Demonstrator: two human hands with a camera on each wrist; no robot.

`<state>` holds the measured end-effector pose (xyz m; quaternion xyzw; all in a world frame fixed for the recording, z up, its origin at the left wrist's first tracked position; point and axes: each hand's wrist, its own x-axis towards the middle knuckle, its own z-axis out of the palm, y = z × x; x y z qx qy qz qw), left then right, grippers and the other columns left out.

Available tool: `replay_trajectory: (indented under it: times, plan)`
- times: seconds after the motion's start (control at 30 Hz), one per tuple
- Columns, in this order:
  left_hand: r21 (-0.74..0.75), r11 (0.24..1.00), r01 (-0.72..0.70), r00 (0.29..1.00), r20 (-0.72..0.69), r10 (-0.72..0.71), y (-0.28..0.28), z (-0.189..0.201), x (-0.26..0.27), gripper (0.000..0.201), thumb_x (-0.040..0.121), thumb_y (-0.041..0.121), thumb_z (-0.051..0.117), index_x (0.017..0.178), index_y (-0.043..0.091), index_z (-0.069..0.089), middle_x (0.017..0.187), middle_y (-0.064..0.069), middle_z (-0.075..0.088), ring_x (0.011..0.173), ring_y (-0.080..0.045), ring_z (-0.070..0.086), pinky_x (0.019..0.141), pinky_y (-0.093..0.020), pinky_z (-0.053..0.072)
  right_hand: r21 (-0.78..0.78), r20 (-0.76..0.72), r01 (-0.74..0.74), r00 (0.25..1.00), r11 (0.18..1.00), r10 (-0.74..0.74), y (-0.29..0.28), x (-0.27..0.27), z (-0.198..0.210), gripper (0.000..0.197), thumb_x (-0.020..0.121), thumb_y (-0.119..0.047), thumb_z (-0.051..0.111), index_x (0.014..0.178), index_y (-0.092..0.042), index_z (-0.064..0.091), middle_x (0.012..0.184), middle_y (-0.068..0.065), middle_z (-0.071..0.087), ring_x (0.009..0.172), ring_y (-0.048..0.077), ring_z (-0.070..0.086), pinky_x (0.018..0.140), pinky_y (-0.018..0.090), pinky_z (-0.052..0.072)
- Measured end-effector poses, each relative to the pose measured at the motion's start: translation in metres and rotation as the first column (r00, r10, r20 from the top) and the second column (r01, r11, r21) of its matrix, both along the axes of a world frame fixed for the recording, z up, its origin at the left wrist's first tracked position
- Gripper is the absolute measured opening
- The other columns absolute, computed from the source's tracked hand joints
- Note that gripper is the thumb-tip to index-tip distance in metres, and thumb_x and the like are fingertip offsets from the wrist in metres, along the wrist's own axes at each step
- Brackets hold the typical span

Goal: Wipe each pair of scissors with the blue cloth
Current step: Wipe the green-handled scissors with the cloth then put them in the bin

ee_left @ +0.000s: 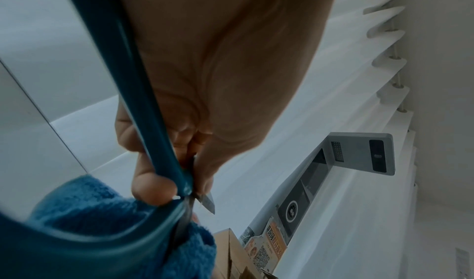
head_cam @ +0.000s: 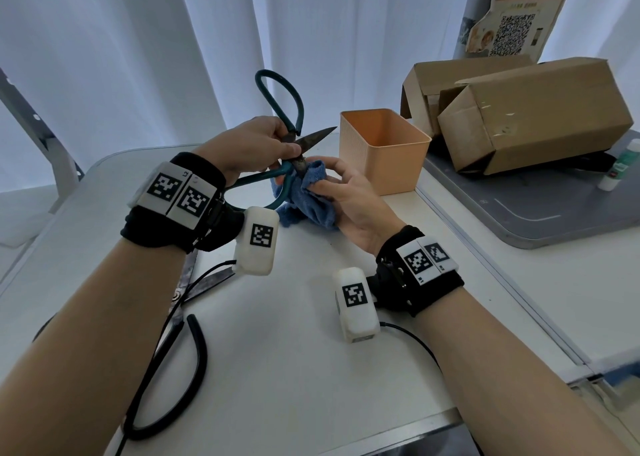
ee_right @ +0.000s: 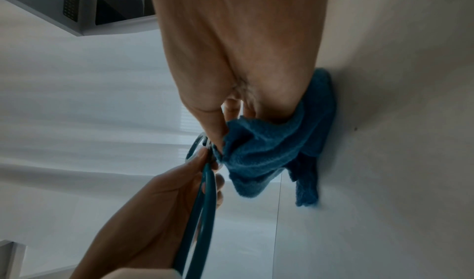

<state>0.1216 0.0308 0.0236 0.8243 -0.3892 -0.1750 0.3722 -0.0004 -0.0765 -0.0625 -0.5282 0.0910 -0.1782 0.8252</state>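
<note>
A pair of teal-handled scissors [head_cam: 292, 137] is held up over the table with its dark blades spread apart. My left hand [head_cam: 258, 147] grips it near the pivot; the teal handle [ee_left: 143, 109] crosses the left wrist view. My right hand [head_cam: 341, 192] pinches the blue cloth [head_cam: 308, 196] around the lower blade, whose end is hidden inside the cloth. The other blade points right toward the orange bin. In the right wrist view the blue cloth [ee_right: 269, 147] bunches under my fingers beside the teal handles [ee_right: 202, 198]. A second pair of scissors with black handles [head_cam: 194, 348] lies on the table under my left forearm.
An orange plastic bin [head_cam: 384, 151] stands just right of my hands. Two cardboard boxes [head_cam: 533, 116] lie on a grey tray [head_cam: 554, 213] at the right. A small white and green bottle [head_cam: 620, 168] stands at the far right edge. Black cables run over the white table [head_cam: 294, 369].
</note>
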Motion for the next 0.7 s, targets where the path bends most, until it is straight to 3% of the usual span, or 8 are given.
replay_trajectory:
  times: [0.07, 0.2, 0.4, 0.5, 0.7]
  plan:
    - [0.003, 1.0, -0.001, 1.0, -0.005, 0.001, -0.0002, -0.0003, -0.0005, 0.019, 0.098, 0.02, 0.059, 0.113, 0.009, 0.057, 0.085, -0.001, 0.067, 0.073, -0.014, 0.056, 0.066, -0.027, 0.043, -0.006, -0.007, -0.003, 1.0, 1.0, 0.003, -0.0001, 0.0, 0.0, 0.031, 0.094, 0.007, 0.053, 0.121, -0.009, 0.052, 0.119, 0.018, 0.063, 0.11, 0.029, 0.063, 0.094, 0.041, 0.054]
    - [-0.005, 1.0, -0.012, 1.0, -0.005, 0.012, -0.0015, 0.0002, -0.001, 0.024, 0.099, 0.021, 0.059, 0.116, 0.004, 0.057, 0.094, -0.005, 0.069, 0.071, -0.013, 0.056, 0.065, -0.025, 0.043, -0.033, -0.079, 0.043, 0.996, 0.999, -0.046, 0.0014, 0.0019, -0.0006, 0.025, 0.097, -0.011, 0.058, 0.121, -0.01, 0.053, 0.124, 0.018, 0.064, 0.115, 0.03, 0.063, 0.096, 0.04, 0.054]
    - [0.008, 1.0, 0.002, 1.0, 0.006, -0.002, -0.0008, -0.0005, -0.002, 0.02, 0.099, 0.019, 0.058, 0.114, 0.007, 0.057, 0.098, -0.009, 0.071, 0.07, -0.012, 0.056, 0.063, -0.025, 0.042, -0.021, -0.02, 0.0, 1.0, 1.0, 0.0, -0.0002, 0.0005, -0.0006, 0.028, 0.096, 0.001, 0.053, 0.122, -0.009, 0.052, 0.123, 0.021, 0.063, 0.113, 0.033, 0.063, 0.099, 0.045, 0.052]
    - [0.008, 1.0, 0.001, 1.0, 0.003, -0.001, -0.0025, -0.0014, -0.003, 0.021, 0.099, 0.019, 0.058, 0.116, 0.006, 0.057, 0.089, -0.003, 0.069, 0.069, -0.012, 0.056, 0.063, -0.025, 0.043, -0.02, -0.047, 0.019, 0.999, 1.0, -0.02, 0.0001, 0.0019, -0.0021, 0.026, 0.096, -0.005, 0.057, 0.121, -0.009, 0.052, 0.128, 0.022, 0.06, 0.119, 0.036, 0.06, 0.102, 0.049, 0.049]
    - [0.011, 1.0, 0.003, 1.0, -0.005, -0.003, -0.003, -0.0019, -0.0017, 0.024, 0.098, 0.02, 0.059, 0.117, 0.005, 0.057, 0.098, -0.007, 0.069, 0.074, -0.013, 0.056, 0.064, -0.025, 0.043, -0.016, -0.034, 0.017, 0.999, 1.0, -0.018, 0.0012, 0.0013, -0.0002, 0.024, 0.097, -0.004, 0.055, 0.12, -0.009, 0.051, 0.131, 0.022, 0.058, 0.118, 0.033, 0.06, 0.101, 0.046, 0.05]
